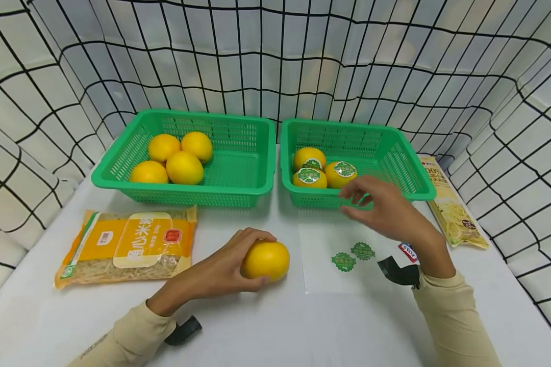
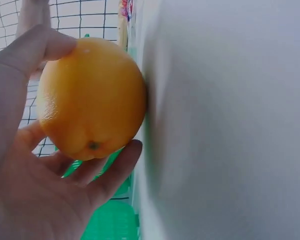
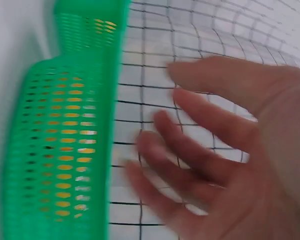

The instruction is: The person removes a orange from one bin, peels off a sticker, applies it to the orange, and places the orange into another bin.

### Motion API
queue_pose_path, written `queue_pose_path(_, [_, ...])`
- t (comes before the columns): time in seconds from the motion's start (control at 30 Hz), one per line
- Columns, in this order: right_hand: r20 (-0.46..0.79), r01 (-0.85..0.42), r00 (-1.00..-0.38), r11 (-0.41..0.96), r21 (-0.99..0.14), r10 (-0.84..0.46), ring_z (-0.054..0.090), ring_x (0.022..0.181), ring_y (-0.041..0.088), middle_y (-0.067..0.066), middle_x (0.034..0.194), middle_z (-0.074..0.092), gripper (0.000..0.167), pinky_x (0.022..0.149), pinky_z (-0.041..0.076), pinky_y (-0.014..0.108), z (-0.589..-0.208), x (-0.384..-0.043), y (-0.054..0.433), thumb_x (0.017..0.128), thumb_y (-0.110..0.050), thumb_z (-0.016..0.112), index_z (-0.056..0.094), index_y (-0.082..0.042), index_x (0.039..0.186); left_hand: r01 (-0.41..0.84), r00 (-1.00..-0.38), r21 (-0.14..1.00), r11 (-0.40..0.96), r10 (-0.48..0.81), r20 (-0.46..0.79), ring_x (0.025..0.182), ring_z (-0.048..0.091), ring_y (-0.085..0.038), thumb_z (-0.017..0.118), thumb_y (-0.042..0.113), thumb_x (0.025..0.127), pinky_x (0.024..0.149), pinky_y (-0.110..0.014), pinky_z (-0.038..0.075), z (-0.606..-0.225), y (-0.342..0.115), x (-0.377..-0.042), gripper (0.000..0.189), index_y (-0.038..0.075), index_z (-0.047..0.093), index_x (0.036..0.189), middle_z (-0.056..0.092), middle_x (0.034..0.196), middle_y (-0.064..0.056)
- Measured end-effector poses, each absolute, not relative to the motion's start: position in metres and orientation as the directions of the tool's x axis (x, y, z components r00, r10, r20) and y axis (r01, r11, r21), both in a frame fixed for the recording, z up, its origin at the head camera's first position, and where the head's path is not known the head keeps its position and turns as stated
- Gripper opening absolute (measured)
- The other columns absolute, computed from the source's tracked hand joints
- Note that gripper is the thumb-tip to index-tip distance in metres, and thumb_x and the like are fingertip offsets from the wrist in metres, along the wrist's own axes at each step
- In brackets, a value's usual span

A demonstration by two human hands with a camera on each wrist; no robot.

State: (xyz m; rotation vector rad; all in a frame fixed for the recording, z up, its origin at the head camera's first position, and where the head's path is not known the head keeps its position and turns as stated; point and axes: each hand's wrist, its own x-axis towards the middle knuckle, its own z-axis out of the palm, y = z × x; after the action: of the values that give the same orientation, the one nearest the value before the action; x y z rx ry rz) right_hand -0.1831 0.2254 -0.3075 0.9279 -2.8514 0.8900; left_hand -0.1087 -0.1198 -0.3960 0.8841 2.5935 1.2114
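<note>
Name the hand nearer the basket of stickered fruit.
Right: the right hand is by the near rim of the basket; the left hand is farther, to its left.

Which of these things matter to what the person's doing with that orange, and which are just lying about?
Seemingly part of the work:
- orange in the left hand
- two green stickers
- left basket, holding four plain oranges
- right basket, holding three stickered oranges

Seemingly just lying about:
- noodle packet at left
- slimmer packet beside the right basket
</note>
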Motion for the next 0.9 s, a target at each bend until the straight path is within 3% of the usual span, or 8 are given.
queue_pose_path(0.17, [-0.190, -0.421, -0.800, 0.758, -0.498, -0.569, 0.064, 0.105, 0.022, 0.005, 0.116, 0.069, 0.040, 0.090, 0.059, 0.041, -0.337, -0.172, 0.233, 0.091, -0.023, 0.086, 0.068, -0.007, 0.124, 0.447, -0.842, 0.740, 0.502, 0.516, 0.158, 0.126, 0.050, -0.015, 0.087, 0.025, 0.085, 0.105, -0.044, 0.052, -0.400, -0.119, -0.109, 0.069, 0.023, 0.051, 0.143, 0.052, 0.142, 0.006])
queue_pose_path(0.27, [-0.295, -0.369, -0.794, 0.806, -0.462, -0.532, 0.062, 0.104, 0.021, 0.004, 0.115, 0.067, 0.049, 0.093, 0.058, 0.041, -0.356, -0.167, 0.236, 0.087, -0.026, 0.090, 0.067, -0.007, 0.125, 0.428, -0.861, 0.756, 0.495, 0.478, 0.174, 0.128, 0.051, -0.017, 0.088, 0.023, 0.085, 0.106, -0.045, 0.053, -0.402, -0.116, -0.110, 0.069, 0.020, 0.050, 0.143, 0.053, 0.144, 0.003])
queue_pose_path(0.57, [-0.275, -0.417, -0.798, 0.821, -0.391, -0.536, 0.056, 0.100, 0.019, 0.000, 0.106, 0.061, 0.036, 0.095, 0.055, 0.044, -0.367, -0.158, 0.233, 0.084, -0.024, 0.092, 0.069, -0.010, 0.108, 0.385, -0.870, 0.816, 0.432, 0.464, 0.165, 0.131, 0.053, -0.018, 0.087, 0.023, 0.091, 0.110, -0.047, 0.050, -0.405, -0.117, -0.111, 0.069, 0.021, 0.049, 0.148, 0.052, 0.149, 0.001])
queue_pose_path(0.77, [-0.283, -0.414, -0.774, 0.792, -0.449, -0.566, 0.054, 0.094, 0.018, -0.002, 0.098, 0.060, 0.033, 0.086, 0.052, 0.037, -0.367, -0.160, 0.233, 0.084, -0.017, 0.090, 0.063, -0.013, 0.102, 0.372, -0.871, 0.832, 0.412, 0.465, 0.160, 0.130, 0.054, -0.018, 0.086, 0.025, 0.093, 0.109, -0.042, 0.051, -0.405, -0.119, -0.111, 0.068, 0.020, 0.049, 0.149, 0.052, 0.150, 0.000])
queue_pose_path(0.9, [-0.279, -0.390, -0.769, 0.768, -0.509, -0.575, 0.056, 0.089, 0.015, -0.001, 0.093, 0.061, 0.035, 0.081, 0.053, 0.032, -0.368, -0.163, 0.237, 0.085, -0.011, 0.089, 0.060, -0.011, 0.104, 0.377, -0.862, 0.838, 0.394, 0.481, 0.161, 0.135, 0.053, -0.020, 0.085, 0.018, 0.093, 0.112, -0.044, 0.051, -0.405, -0.120, -0.113, 0.069, 0.018, 0.047, 0.151, 0.050, 0.152, -0.001])
